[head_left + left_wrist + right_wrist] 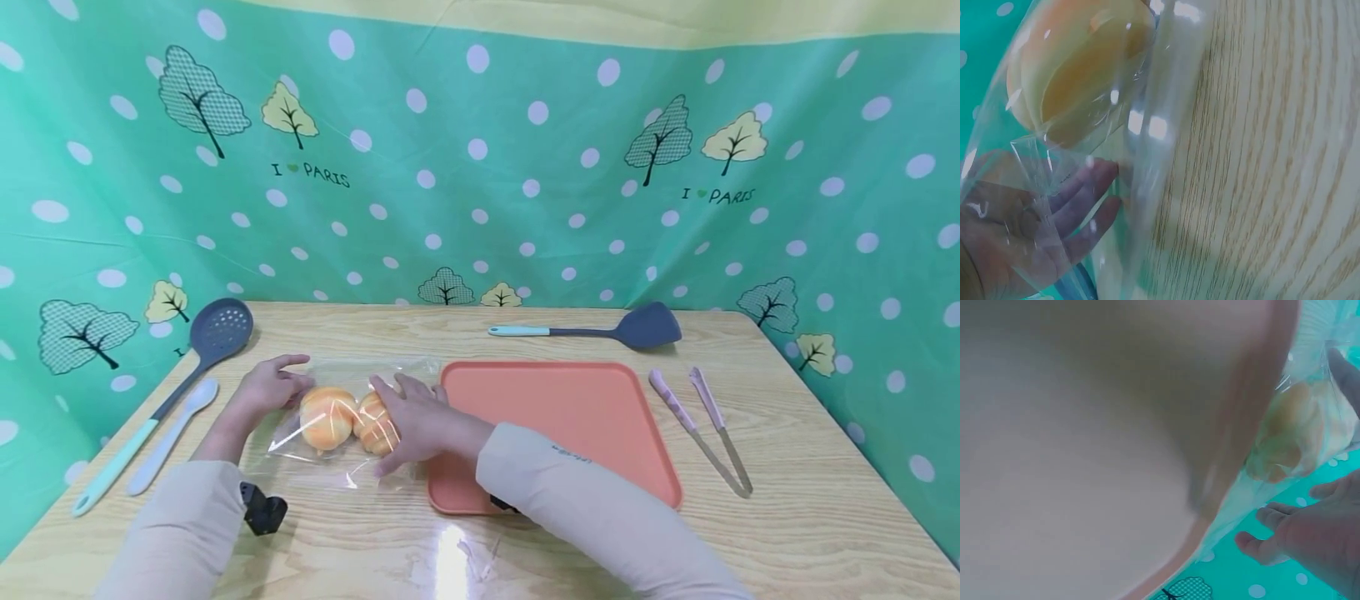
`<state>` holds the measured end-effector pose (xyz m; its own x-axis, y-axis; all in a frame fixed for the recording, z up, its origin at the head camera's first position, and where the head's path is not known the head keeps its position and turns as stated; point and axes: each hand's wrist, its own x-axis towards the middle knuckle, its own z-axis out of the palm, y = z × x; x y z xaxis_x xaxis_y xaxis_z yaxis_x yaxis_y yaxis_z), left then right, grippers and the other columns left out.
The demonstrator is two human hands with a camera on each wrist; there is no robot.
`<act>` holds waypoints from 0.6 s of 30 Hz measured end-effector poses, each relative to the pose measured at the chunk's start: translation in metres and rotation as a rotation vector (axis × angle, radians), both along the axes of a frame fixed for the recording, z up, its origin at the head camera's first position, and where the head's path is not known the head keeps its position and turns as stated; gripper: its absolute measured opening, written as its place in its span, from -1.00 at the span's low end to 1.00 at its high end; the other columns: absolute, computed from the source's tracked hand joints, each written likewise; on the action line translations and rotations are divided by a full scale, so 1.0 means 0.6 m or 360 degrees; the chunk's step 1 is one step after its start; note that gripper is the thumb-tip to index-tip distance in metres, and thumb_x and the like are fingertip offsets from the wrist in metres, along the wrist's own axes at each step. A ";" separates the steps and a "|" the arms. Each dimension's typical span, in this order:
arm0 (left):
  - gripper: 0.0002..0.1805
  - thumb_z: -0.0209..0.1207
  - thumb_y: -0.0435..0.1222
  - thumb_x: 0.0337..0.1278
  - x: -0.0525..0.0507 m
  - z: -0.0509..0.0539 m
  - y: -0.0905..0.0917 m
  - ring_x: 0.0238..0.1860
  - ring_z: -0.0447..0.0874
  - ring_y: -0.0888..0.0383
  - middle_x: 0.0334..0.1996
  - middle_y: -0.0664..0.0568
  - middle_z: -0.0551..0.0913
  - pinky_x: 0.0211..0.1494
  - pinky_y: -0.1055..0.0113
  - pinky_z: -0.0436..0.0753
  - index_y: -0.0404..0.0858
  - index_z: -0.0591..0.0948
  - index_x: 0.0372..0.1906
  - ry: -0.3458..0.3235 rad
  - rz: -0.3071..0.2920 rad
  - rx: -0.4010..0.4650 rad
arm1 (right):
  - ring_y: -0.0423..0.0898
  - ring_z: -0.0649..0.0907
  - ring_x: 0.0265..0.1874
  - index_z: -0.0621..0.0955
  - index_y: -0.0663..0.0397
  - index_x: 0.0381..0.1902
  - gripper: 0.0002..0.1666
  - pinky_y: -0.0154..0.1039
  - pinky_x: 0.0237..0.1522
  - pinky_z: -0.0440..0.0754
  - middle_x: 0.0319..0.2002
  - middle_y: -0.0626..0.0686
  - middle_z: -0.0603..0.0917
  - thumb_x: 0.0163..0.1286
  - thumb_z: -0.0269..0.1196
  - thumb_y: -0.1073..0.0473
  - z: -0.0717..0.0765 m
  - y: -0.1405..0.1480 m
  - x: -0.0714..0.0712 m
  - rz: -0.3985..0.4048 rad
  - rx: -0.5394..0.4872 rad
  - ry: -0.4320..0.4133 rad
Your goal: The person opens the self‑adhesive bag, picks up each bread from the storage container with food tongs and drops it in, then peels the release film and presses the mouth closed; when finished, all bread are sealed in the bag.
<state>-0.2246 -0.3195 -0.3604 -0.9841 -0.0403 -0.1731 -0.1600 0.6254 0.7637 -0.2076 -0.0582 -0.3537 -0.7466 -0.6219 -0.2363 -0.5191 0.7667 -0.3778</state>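
Note:
A clear plastic bag [341,479] lies on the wooden table left of centre. Inside it are a round golden bun [327,419] and a ridged, croissant-like roll [377,425]. My left hand [273,390] is at the bag's left end, beside the bun. In the left wrist view, this hand [1029,231] shows through the film with its fingers extended; whether it is inside or behind the bag I cannot tell. Over the roll, my right hand [420,419] spreads its fingers and thumb; the right wrist view shows those fingers [1263,547] apart.
A pink tray [555,408] adjoins the bag's right side, under my right forearm. Tongs [708,437] lie right of it and a turner [645,327] behind it. A slotted skimmer [221,327] and a pale spoon [201,394] lie at the left edge.

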 end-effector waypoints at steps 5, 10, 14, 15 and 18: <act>-0.40 0.10 -0.49 0.33 0.004 0.002 0.000 -0.46 0.58 0.26 -0.08 -0.42 0.70 -0.37 0.39 0.60 -0.64 0.24 0.40 0.0021 -0.0026 0.0003 | -0.03 -0.07 0.61 -0.16 -0.26 0.67 0.51 0.13 0.57 -0.19 0.64 0.10 -0.06 0.05 0.55 -0.34 0.002 0.001 0.004 0.0011 0.0008 -0.0063; -0.40 0.13 -0.53 0.27 0.005 0.002 0.001 -0.41 0.62 0.30 -0.04 -0.44 0.68 -0.36 0.39 0.62 -0.62 0.30 0.38 0.0031 -0.0038 -0.0012 | -0.08 -0.06 0.61 -0.16 -0.28 0.67 0.52 0.07 0.57 -0.20 0.64 0.06 -0.04 0.03 0.56 -0.33 -0.005 -0.004 0.009 -0.0032 0.0098 -0.0039; -0.40 0.15 -0.55 0.26 0.005 0.003 0.000 -0.38 0.64 0.32 -0.04 -0.45 0.68 -0.34 0.39 0.65 -0.63 0.30 0.37 0.0043 -0.0043 -0.0007 | -0.09 -0.04 0.60 -0.16 -0.29 0.67 0.52 0.05 0.58 -0.18 0.64 0.03 -0.03 0.02 0.56 -0.32 -0.009 -0.007 0.010 -0.0053 0.0124 0.0003; -0.40 0.15 -0.56 0.26 0.005 0.003 -0.001 -0.38 0.65 0.31 -0.04 -0.46 0.68 -0.34 0.39 0.66 -0.63 0.30 0.37 0.0045 -0.0046 -0.0005 | -0.09 -0.04 0.60 -0.16 -0.29 0.67 0.52 0.05 0.58 -0.17 0.64 0.03 -0.03 0.02 0.56 -0.32 -0.009 -0.008 0.011 -0.0054 0.0120 0.0003; -0.40 0.14 -0.56 0.24 0.003 0.004 -0.003 -0.37 0.67 0.29 -0.05 -0.45 0.69 -0.31 0.39 0.67 -0.63 0.30 0.37 0.0047 -0.0048 -0.0027 | -0.08 -0.04 0.61 -0.17 -0.30 0.67 0.52 0.06 0.58 -0.18 0.64 0.05 -0.04 0.02 0.57 -0.30 -0.008 -0.007 0.011 -0.0050 0.0091 -0.0013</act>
